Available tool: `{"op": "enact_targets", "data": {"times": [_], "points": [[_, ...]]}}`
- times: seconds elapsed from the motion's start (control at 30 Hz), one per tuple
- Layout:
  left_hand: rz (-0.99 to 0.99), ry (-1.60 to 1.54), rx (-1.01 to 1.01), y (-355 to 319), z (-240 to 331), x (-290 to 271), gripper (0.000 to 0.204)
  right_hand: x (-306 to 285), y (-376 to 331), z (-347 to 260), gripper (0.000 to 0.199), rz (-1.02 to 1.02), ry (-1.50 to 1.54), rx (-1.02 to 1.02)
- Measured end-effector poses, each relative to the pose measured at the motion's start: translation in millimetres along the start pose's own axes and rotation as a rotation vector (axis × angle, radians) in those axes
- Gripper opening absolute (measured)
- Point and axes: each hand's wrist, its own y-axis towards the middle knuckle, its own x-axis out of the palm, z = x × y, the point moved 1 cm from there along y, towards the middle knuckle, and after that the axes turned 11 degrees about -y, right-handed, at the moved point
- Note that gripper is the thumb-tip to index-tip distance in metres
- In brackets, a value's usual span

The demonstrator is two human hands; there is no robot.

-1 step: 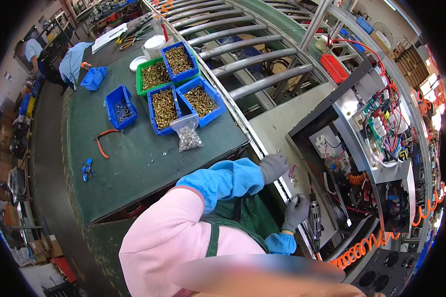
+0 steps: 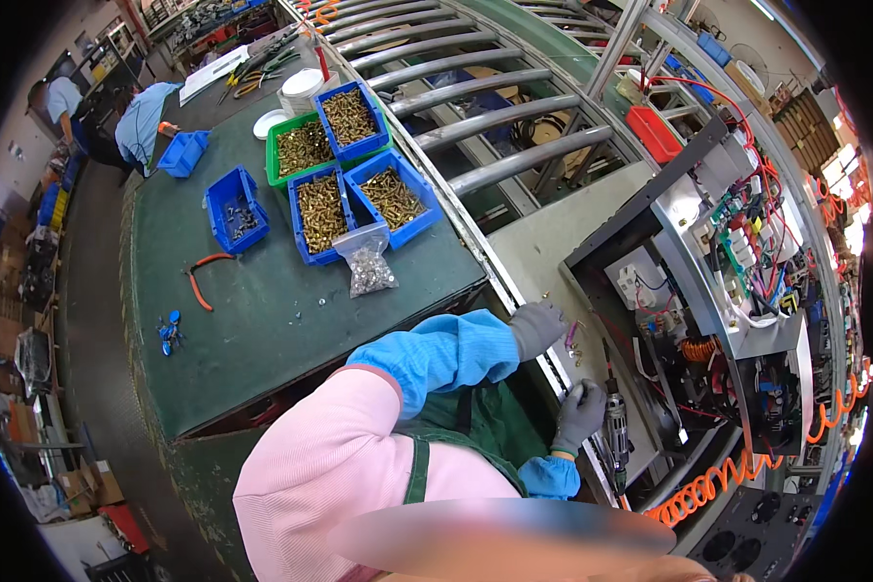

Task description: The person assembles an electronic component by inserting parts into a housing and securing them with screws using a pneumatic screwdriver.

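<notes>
Hardly any mvmt, pwr driver [image 2: 616, 427] btwn R hand [image 2: 580, 417] & chassis [image 2: 764, 339].

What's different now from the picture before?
Nothing I can see moved, and neither hand visibly took hold of or let go of anything. The left hand, right hand, power tool and clear bag of small parts stayed put.

No word, label, brand, number or sign can be read: any print on the clear plastic bag of small silvery parts [image 2: 368, 267], the white round plastic tub [image 2: 302, 89], the blue rectangular plastic bins of brass-coloured fasteners [image 2: 421, 227], the slim grey-and-black power screwdriver [image 2: 617, 432] or the green circuit board [image 2: 724, 221] is too small or blurred to tell
</notes>
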Motion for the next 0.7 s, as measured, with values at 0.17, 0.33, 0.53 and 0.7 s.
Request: {"op": "enact_targets", "data": {"times": [0.17, 0.33, 0.53, 0.7], "points": [[0.111, -0.055, 0.01, -8.0, 11.4, -7.9, 0.019, -4.1, -5.5, -1.3, 0.012, 0.009, -0.017, -0.025], [0.145, -0.159, 0.058, -6.2, 3.0, -9.0, 0.027, 1.3, -8.9, 9.3, 0.013, 0.036, -0.025, -0.026], [0.407, -0.425, -0.138, -15.6, -45.0, -50.1, 0.033, 1.9, 8.2, -4.6, 0.01, 0.062, -0.003, -0.069], [0.171, -0.338, -0.113, -27.5, -34.6, -36.2, 0.033, 4.7, 7.2, -3.3, 0.011, 0.078, 0.027, -0.073]]}}
